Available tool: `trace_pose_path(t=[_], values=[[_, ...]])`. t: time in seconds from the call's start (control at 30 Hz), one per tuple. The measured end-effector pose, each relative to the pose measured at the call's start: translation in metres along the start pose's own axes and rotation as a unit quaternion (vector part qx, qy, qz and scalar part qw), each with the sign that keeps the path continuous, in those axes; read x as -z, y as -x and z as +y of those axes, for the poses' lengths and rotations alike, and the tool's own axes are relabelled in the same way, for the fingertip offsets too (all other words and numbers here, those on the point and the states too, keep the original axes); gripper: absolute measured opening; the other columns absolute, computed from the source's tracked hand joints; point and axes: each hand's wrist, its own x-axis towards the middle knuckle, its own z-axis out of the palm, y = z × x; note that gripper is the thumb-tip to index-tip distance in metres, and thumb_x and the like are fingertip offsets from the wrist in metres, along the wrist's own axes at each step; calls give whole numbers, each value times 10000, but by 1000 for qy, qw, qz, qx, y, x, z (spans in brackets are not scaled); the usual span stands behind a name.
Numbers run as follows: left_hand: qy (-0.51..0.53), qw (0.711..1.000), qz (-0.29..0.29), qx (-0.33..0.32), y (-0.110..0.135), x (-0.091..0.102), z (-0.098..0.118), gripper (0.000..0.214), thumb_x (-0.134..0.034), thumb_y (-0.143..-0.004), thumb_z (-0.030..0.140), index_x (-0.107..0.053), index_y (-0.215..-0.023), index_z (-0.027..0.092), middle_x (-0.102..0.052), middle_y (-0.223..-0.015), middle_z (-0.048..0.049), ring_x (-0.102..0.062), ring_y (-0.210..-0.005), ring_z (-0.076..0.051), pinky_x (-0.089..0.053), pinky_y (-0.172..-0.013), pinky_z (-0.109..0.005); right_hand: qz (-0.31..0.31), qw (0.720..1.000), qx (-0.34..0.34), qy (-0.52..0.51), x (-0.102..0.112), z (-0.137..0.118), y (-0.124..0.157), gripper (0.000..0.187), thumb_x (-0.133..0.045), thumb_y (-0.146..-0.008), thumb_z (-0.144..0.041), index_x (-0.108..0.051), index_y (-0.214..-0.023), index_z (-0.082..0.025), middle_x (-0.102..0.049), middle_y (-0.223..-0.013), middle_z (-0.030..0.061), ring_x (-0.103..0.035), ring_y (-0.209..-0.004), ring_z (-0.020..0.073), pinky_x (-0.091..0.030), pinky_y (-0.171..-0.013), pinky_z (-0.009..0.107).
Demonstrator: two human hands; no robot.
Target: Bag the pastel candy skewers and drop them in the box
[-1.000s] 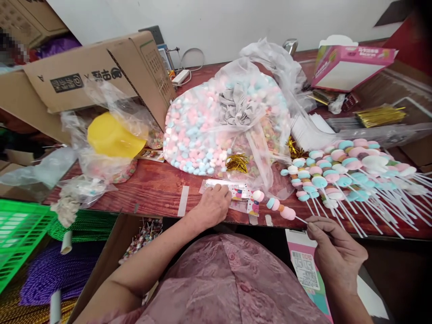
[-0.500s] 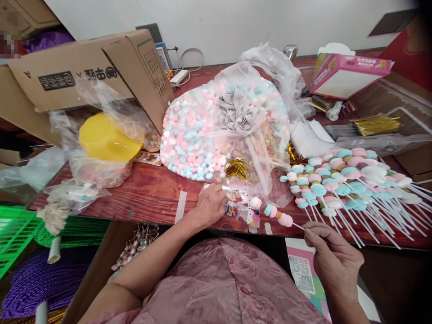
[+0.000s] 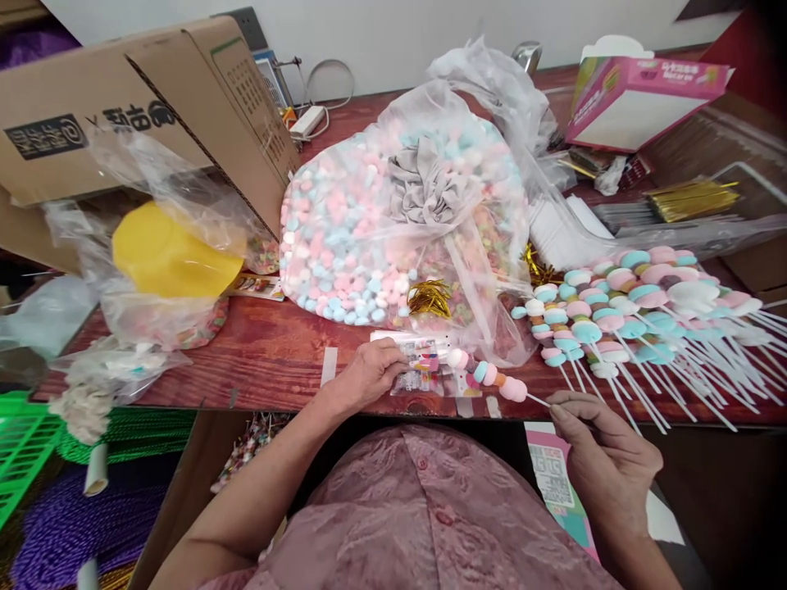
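Pinched in my right hand (image 3: 606, 451) is the white stick of a marshmallow skewer (image 3: 511, 388), threaded with pink, blue, white, orange and dark pieces. The skewer lies nearly level and points left. My left hand (image 3: 369, 373) is closed on the edge of a clear printed plastic bag (image 3: 423, 354) at the table's front edge. The skewer's white tip is at the bag's right end; whether it is inside the bag, I cannot tell. Right of it, a pile of finished-looking marshmallow skewers (image 3: 633, 315) lies with sticks toward the front right.
A big clear bag of pastel marshmallows (image 3: 344, 238) fills the middle, with gold twist ties (image 3: 429, 298) on its front. A cardboard box (image 3: 202, 106) and yellow plastic piece (image 3: 172, 250) stand left. At back right are a pink carton (image 3: 645, 98) and gold ties (image 3: 692, 201).
The skewer's tip has come up to the printed bag, which my left hand now holds slightly raised and spread. My right hand keeps its pinch on the stick. The view has shifted a little.
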Motion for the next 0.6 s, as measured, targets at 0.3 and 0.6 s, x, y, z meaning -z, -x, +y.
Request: trace_pose_path(t=[0.3, 0.6], values=[[127, 985, 25, 112, -5, 2, -1, 169, -743, -792, 242, -644, -695, 147, -644, -683, -3, -564, -635, -120, -403, -610, -231, 3, 999, 49, -4, -5, -1, 3, 68, -723, -796, -220, -681, -744, -208, -674, -891, 44, -625, -814, 187, -488, -704, 331], [118, 990, 10, 79, -6, 3, -3, 173, -734, -808, 245, -656, -685, 151, -636, -664, 2, -558, -624, -111, -397, -615, -226, -41, 992, 116, 40, -8, -3, 6, 79, -685, -825, -171, -666, -759, -210, -666, -856, 33, -630, -775, 177, -497, -687, 316]])
